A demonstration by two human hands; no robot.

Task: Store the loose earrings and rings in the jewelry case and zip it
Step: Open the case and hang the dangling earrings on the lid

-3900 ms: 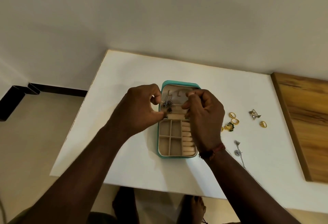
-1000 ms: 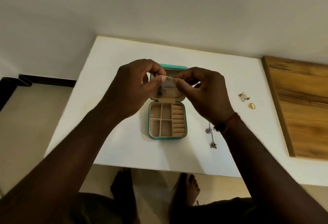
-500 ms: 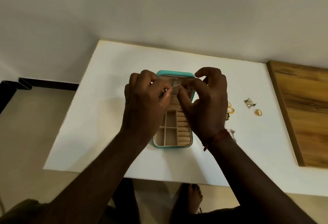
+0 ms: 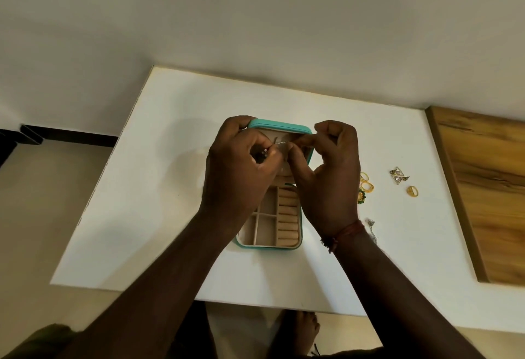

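A teal jewelry case (image 4: 279, 126) lies open on the white table (image 4: 159, 194), its beige tray of compartments and ring rolls (image 4: 287, 216) toward me. Both hands hover over its raised lid. My left hand (image 4: 241, 165) pinches a small silver earring (image 4: 264, 151) whose thin wire runs right to my right hand (image 4: 326, 176), which pinches the other end. Right of the case lie gold rings (image 4: 367, 185), a green and gold earring (image 4: 361, 196), a triangular silver pair (image 4: 398, 175), a lone gold ring (image 4: 412, 191) and a silver dangling earring (image 4: 371, 228).
A wooden board (image 4: 488, 194) borders the table on the right. The wall runs along the table's far edge. Bare feet and floor show below the near edge.
Both hands stayed over the lid while working the silver earring between their fingertips. The view shifted slightly, and the hands now sit a little lower against the lid.
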